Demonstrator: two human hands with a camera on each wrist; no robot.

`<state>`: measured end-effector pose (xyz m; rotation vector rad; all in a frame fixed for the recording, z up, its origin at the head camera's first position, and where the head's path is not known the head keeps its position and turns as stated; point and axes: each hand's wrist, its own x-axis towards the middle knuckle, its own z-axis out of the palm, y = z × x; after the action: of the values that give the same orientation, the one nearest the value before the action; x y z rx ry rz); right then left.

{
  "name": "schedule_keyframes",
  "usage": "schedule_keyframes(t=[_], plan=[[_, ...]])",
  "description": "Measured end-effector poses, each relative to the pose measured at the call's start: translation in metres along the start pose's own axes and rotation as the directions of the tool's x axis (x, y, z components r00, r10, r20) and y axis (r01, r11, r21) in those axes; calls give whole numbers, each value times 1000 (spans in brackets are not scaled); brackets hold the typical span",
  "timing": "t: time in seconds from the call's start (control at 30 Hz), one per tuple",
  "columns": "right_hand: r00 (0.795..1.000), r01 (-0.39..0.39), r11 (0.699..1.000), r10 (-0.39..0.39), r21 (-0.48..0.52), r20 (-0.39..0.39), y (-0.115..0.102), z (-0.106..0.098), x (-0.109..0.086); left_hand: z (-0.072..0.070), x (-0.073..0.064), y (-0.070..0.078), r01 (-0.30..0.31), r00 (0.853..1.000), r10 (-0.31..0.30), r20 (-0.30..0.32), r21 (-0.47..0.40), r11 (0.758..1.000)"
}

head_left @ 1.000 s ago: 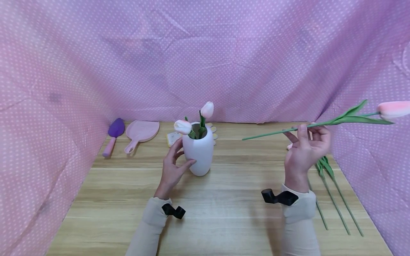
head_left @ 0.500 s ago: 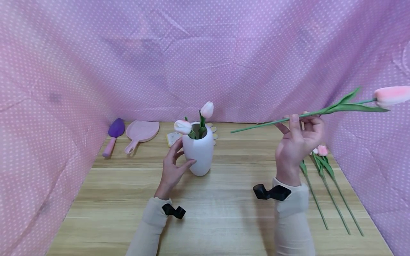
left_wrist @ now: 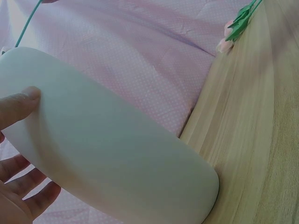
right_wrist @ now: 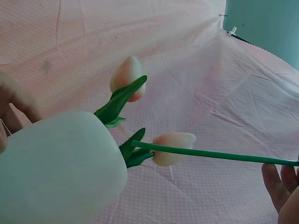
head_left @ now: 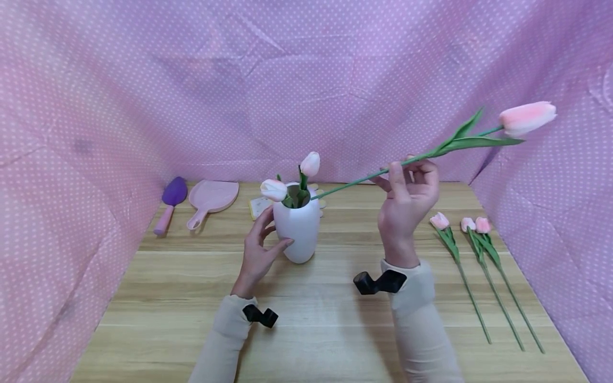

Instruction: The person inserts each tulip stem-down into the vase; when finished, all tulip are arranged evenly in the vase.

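Observation:
A white vase (head_left: 298, 234) stands upright on the wooden table with two pink-white tulips (head_left: 310, 164) in its mouth. My left hand (head_left: 258, 255) holds the vase from its left side, thumb across the front and fingers around the back; the left wrist view shows the thumb (left_wrist: 21, 105) on its wall. My right hand (head_left: 407, 205) pinches the green stem of another tulip (head_left: 527, 118) between thumb and fingers. That tulip slants, bloom up to the right, its stem end (right_wrist: 135, 143) at the vase's right rim. Whether the end touches the rim I cannot tell.
Several pieces lie around: three tulips (head_left: 462, 271) on the table's right side, a purple trowel (head_left: 174, 191) and a pink dustpan-like scoop (head_left: 213, 197) at the back left. Behind the vase is a partly hidden white and yellow item (head_left: 258, 207). Pink dotted cloth (head_left: 306, 80) walls the table.
My right hand has moved left with the tulip, bringing its stem end to the vase's rim, and the bloom has risen. The three lying tulips have come into full view. My left hand stays put.

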<state>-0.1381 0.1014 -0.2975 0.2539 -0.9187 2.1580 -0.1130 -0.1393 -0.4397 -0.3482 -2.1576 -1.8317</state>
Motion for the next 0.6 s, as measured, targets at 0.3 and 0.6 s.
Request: schedule_keyframes(t=[0.3, 0.6], plan=[[997, -44, 997, 48, -69, 54, 22, 7, -15, 0, 0, 0, 8, 1000, -8, 1, 3, 1000], [972, -42, 981, 83, -187, 218, 40, 2, -35, 0, 0, 1, 18, 1000, -18, -4, 9, 1000]])
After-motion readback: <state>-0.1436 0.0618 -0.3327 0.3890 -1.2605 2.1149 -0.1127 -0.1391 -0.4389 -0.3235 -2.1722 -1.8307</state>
